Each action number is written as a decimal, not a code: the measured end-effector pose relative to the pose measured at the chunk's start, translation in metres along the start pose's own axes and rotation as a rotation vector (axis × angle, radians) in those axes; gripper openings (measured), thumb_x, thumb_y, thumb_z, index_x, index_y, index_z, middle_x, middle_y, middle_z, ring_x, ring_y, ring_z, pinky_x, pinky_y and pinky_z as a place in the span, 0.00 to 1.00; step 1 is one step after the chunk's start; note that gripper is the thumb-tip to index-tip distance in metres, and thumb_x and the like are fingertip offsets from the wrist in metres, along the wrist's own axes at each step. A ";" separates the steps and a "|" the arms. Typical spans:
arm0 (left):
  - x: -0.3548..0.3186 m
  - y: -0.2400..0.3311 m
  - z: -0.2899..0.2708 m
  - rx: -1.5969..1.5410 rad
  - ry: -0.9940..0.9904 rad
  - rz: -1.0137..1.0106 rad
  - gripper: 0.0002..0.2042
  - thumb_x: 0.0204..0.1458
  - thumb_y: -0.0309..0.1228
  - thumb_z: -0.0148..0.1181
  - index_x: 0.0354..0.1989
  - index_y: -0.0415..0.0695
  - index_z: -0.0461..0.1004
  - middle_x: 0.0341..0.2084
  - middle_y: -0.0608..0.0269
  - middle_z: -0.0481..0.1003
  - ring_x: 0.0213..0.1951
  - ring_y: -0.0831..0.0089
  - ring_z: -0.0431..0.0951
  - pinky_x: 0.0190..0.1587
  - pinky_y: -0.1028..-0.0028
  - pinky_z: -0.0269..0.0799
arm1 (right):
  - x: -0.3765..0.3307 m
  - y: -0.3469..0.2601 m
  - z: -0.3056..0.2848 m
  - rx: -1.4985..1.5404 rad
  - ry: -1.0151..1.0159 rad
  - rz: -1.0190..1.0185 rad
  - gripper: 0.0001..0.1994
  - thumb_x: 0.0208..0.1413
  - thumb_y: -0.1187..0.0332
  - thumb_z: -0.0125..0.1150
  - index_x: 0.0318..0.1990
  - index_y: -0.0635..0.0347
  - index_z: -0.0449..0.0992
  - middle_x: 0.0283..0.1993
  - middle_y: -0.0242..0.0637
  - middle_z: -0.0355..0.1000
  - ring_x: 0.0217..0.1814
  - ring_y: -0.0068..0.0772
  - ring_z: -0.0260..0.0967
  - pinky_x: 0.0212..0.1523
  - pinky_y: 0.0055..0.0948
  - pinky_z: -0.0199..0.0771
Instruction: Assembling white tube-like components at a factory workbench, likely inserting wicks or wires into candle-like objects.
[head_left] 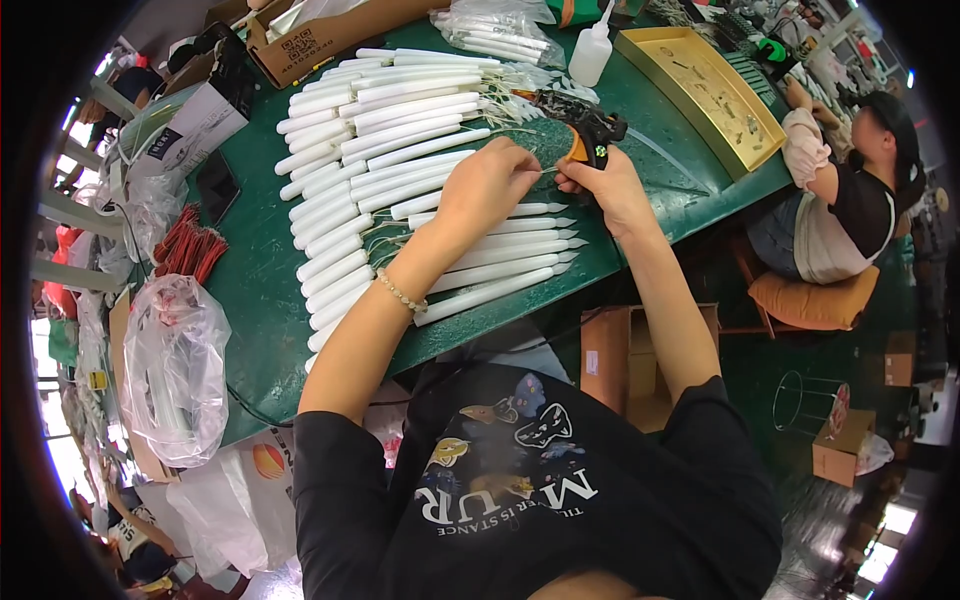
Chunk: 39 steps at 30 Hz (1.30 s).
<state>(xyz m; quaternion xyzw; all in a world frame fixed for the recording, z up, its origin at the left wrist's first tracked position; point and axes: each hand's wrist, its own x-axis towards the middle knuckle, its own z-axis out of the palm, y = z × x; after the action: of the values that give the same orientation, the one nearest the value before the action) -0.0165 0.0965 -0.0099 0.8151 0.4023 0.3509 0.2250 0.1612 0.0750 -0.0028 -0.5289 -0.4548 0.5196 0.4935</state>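
My left hand point(490, 185) is closed, its thumb and fingertips pinched on a thin pale wire point(549, 170) above the white sticks. My right hand point(612, 190) is closed round the lower part of a black and orange glue gun point(588, 130), with its thumb and fingertip near the same wire. The gun's nozzle points to the far left, and a clear glue stick point(670, 160) juts out on its right. Under my left wrist lie rows of white candle-shaped sticks point(410, 135), many with thin wires at their ends. Pointed white tips point(570, 243) show on the nearer ones.
On the green table point(260, 330) are a gold tray point(740, 120) of small parts, a white squeeze bottle point(591, 55), red wires point(190, 247), a dark phone point(217, 185) and a clear plastic bag point(175, 370). An open carton point(640, 360) stands below. A person point(840, 190) sits at right.
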 end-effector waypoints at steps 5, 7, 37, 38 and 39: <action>0.001 0.005 0.001 -0.048 -0.032 -0.105 0.09 0.46 0.32 0.60 0.32 0.41 0.77 0.28 0.58 0.74 0.29 0.66 0.75 0.33 0.71 0.69 | -0.002 0.000 0.000 -0.003 -0.031 -0.016 0.11 0.49 0.75 0.59 0.40 0.67 0.70 0.32 0.37 0.73 0.31 0.24 0.72 0.32 0.19 0.72; 0.001 0.006 0.000 -0.035 -0.029 -0.150 0.09 0.46 0.33 0.60 0.33 0.41 0.77 0.28 0.58 0.75 0.29 0.66 0.76 0.33 0.72 0.70 | -0.007 -0.004 0.002 0.099 -0.008 -0.020 0.14 0.48 0.76 0.57 0.44 0.68 0.69 0.39 0.40 0.73 0.38 0.28 0.72 0.36 0.23 0.74; 0.002 0.004 -0.006 0.004 0.044 -0.269 0.09 0.44 0.34 0.58 0.28 0.41 0.77 0.26 0.59 0.77 0.31 0.66 0.77 0.36 0.71 0.71 | -0.051 0.015 -0.026 -0.233 0.134 -0.183 0.11 0.54 0.61 0.58 0.35 0.60 0.73 0.24 0.25 0.67 0.28 0.15 0.60 0.30 0.18 0.56; 0.002 0.005 -0.006 0.004 0.041 -0.271 0.09 0.44 0.34 0.58 0.28 0.41 0.77 0.26 0.59 0.77 0.31 0.66 0.77 0.36 0.71 0.71 | -0.051 0.014 -0.025 -0.230 0.140 -0.182 0.11 0.54 0.61 0.58 0.35 0.60 0.73 0.24 0.25 0.67 0.28 0.15 0.60 0.31 0.18 0.56; 0.002 0.005 -0.007 0.003 0.039 -0.274 0.09 0.44 0.34 0.58 0.28 0.41 0.77 0.25 0.59 0.77 0.31 0.66 0.77 0.36 0.71 0.71 | -0.051 0.014 -0.025 -0.229 0.139 -0.182 0.11 0.54 0.61 0.58 0.35 0.60 0.73 0.24 0.25 0.67 0.28 0.15 0.60 0.31 0.18 0.56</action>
<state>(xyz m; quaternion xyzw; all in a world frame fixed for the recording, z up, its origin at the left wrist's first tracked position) -0.0182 0.0960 -0.0017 0.7461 0.5146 0.3320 0.2616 0.1834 0.0219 -0.0128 -0.5729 -0.5220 0.3795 0.5053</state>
